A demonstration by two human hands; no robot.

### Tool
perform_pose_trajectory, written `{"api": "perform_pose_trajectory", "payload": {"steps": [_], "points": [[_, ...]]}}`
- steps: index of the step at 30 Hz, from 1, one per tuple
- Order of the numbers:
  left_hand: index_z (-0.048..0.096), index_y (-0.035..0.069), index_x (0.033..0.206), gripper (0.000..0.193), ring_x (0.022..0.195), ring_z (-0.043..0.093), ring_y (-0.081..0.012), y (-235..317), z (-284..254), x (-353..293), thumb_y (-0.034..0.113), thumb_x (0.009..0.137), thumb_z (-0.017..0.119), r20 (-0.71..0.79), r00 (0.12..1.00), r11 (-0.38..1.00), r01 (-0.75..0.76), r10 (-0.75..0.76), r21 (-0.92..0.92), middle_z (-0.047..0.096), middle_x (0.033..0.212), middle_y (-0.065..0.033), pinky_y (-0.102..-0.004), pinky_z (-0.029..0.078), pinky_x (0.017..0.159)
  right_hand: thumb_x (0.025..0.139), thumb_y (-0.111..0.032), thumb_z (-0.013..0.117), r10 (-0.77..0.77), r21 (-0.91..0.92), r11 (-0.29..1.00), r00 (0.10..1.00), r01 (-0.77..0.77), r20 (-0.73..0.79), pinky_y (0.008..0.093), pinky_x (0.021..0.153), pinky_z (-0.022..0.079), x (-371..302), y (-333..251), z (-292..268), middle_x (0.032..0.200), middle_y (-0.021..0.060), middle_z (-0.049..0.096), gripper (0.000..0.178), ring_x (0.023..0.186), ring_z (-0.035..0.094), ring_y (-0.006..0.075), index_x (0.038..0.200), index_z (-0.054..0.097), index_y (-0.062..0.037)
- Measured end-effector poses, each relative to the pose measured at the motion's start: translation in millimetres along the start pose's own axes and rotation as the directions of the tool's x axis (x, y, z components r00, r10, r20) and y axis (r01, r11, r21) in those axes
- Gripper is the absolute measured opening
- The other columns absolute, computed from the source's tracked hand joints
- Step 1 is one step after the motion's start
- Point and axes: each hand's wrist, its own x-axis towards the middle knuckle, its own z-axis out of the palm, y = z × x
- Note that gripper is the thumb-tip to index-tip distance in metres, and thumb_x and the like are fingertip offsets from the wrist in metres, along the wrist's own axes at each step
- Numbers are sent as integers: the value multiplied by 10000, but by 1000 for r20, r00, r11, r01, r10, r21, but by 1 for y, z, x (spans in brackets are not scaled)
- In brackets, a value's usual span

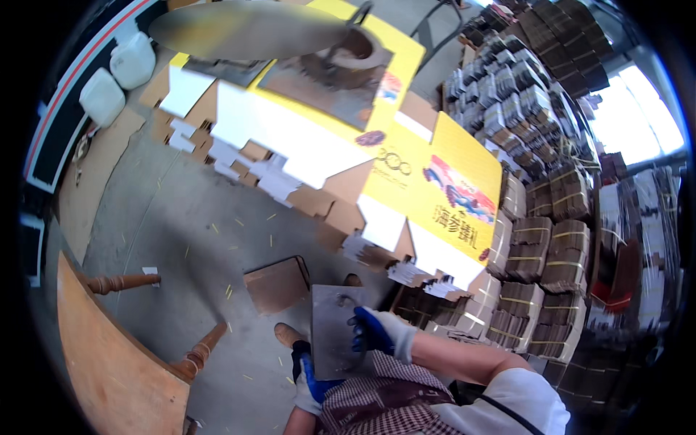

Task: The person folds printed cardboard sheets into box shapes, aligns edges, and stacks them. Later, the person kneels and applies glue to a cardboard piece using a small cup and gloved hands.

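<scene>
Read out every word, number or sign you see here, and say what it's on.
I won't copy out wording, but print stands here:
Yellow cartons: large dark characters below a colourful picture, clear enough to read.
Same cartons: a dark looped emblem, with a line beneath too small to read.
Apron: pale print on its dark panel, too small to read.
Held grey plate: no writing visible.

a carton-packaging workshop: strapped bundles of cardboard stand stacked along the right, a pile of die-cut, yellow-printed sheets lies at the centre, white plastic canisters stand at upper left, and yellow scraps litter the grey floor.
</scene>
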Motion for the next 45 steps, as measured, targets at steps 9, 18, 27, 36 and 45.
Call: {"api": "perform_pose_trajectory", "payload": {"steps": [9,18,27,36,45], "points": [[359,73,1460,632,1231,535,-331,104,138,112,480,995,496,-260,966,980,-36,-17,-198,477,1405,-194,-458,484,968,1009,-405,531,-465,59,883,885,465,-12,505,751,549,-121,-176,-22,784,62,581,319,714,611,265,1111,573,-107],[330,155,1525,894,1376,396,-358,81,176,276,759,877,449,-141,951,594,52,-274,-802,375,1542,-103,-587,339,1095,1013,-276,481,-571,36,813,807,582,-151,501,695,519,-32,-382,-94,736,60,561,196,679,575,274,997,581,-108],[338,212,1524,813,1358,423,-357,72,178,289,728,904,438,-296,861,701,93,-413,-707,441,1497,-97,-604,320,1075,1030,-272,431,-576,65,814,816,577,-33,438,714,542,-17,-413,-122,811,82,605,232,710,604,261,977,571,-94],[303,222,1531,733,1360,429,-359,70,183,297,649,954,448,-343,848,733,76,-404,-676,424,1508,-121,-584,337,1086,1040,-298,424,-606,122,795,786,594,118,429,747,539,-17,-416,-124,823,84,628,280,726,629,253,980,591,-81],[294,188,1543,782,1375,407,-359,74,176,300,690,949,378,-188,882,584,115,-432,-803,415,1517,-114,-574,360,1086,1027,-329,477,-517,225,811,841,541,-159,394,683,505,-49,-374,-126,623,-6,465,247,534,440,176,954,577,-115]]}}
